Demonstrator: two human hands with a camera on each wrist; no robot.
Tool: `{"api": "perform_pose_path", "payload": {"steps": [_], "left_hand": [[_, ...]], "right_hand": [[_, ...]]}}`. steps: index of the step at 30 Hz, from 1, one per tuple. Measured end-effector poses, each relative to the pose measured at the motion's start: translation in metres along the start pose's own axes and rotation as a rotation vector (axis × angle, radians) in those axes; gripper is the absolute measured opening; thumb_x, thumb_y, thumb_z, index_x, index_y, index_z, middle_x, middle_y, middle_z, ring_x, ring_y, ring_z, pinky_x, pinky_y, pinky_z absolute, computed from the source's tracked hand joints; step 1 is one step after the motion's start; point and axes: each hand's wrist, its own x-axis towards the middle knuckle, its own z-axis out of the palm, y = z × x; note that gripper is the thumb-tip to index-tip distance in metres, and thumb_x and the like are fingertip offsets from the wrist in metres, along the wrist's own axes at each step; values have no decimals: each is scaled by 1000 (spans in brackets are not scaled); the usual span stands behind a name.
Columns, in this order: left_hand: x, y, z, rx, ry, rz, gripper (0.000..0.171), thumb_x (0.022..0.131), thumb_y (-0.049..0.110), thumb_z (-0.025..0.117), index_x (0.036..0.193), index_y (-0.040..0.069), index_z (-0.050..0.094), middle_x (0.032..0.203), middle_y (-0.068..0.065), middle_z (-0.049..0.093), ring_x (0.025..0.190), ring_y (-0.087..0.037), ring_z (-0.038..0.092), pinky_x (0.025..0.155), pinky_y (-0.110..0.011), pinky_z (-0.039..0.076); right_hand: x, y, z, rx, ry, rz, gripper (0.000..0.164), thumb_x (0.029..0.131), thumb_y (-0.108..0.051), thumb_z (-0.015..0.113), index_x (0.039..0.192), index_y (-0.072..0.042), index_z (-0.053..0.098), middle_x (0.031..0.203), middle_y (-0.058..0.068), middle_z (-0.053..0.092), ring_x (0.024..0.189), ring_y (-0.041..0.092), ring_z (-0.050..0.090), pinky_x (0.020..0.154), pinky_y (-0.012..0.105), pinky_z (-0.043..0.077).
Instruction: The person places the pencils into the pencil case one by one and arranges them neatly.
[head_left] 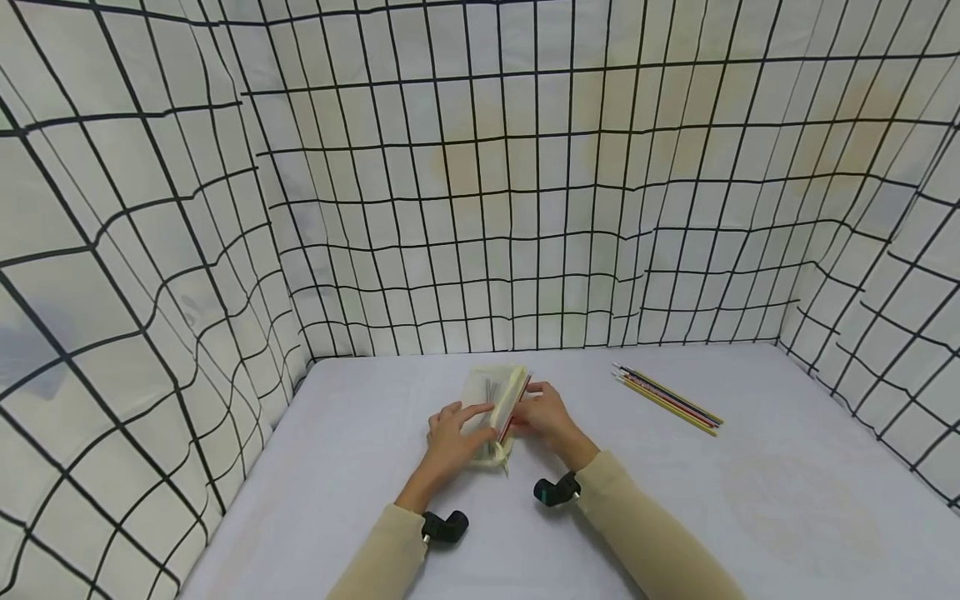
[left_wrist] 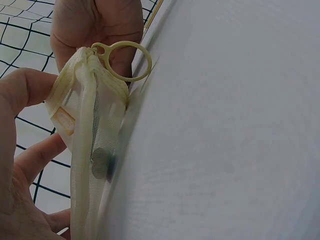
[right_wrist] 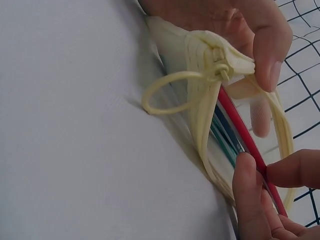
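Pouch unzipped on white table, left grip holding it, right grip pinched round red pencil inside

"What does the pouch look like?"

"It's a pale yellow mesh zip pouch, see-through at the sides, with a small orange tag. It sits lengthwise on the surface, tilted, zip edge to the right."

"Zipped up?"

"No, unzipped, the mouth gaping. A yellow ring pull hangs off the near end."

"And the red thing?"

"A slim red pencil, slanting along the opening between the two zip edges, its near end tucked under the corner. The right hand pinches it."

"Anything inside?"

"Teal and dark blue pencils, lying alongside the red one, partly hidden."
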Motion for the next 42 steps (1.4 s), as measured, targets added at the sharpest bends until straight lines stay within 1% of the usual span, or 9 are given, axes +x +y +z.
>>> {"api": "perform_pose_path", "payload": {"steps": [4,10,14,17,24,28,32,36,42], "left_hand": [[0,0,0,3,-1,3,48,85,39,72,132,29,70,158,-28,36,143,-49,24,109,-74,23],[0,-1,0,1,1,0,48,85,38,73,132,29,70,158,-27,36,144,-48,23,110,-73,22],[0,-1,0,3,-4,-19,48,86,40,73,133,30,69,160,-25,35,145,-47,21,111,-73,20],[1,-1,0,10,-2,-15,48,86,41,74,132,30,69,159,-26,35,145,-48,22,110,-73,21],[1,-1,1,16,2,-10,47,86,41,75,132,29,70,159,-27,36,145,-49,22,110,-74,21],[0,-1,1,12,4,-7,47,86,40,75,132,28,70,158,-27,36,145,-49,22,110,-74,21],[0,-1,1,-1,2,-3,47,87,39,75,132,27,70,159,-27,35,145,-50,22,110,-75,20],[0,-2,1,-11,-3,0,46,88,39,75,132,27,69,159,-27,34,146,-50,20,110,-76,19],[0,-2,1,-9,-6,0,47,88,41,75,132,28,69,160,-26,34,146,-49,21,110,-76,20]], "right_hand": [[-2,-3,2,-43,-21,23,60,88,-4,73,140,3,43,109,20,67,80,20,70,62,26,58],[-4,-8,3,-81,-49,48,46,88,2,69,131,4,51,88,15,69,67,15,67,61,26,59],[-4,-7,2,-70,-63,47,34,89,4,65,122,4,58,79,10,66,66,16,65,62,27,59],[-3,-6,-1,-79,-71,45,29,91,2,64,119,3,61,79,10,66,67,16,66,63,27,60],[-2,-4,-14,-89,-60,39,28,92,1,63,119,3,62,85,9,66,70,15,65,62,28,60],[-3,-7,-28,-149,-49,27,27,93,-4,63,120,1,63,91,12,68,72,16,67,63,28,59],[-5,-14,-50,-274,-45,-19,29,95,-11,63,123,0,63,102,14,70,79,18,68,69,29,60],[-8,-23,-77,-374,-44,-104,31,97,-13,62,125,0,61,106,19,69,83,20,68,73,31,61],[-13,-25,-122,-498,-74,-283,31,98,-9,60,126,4,58,104,26,66,81,25,68,75,38,62]]}}
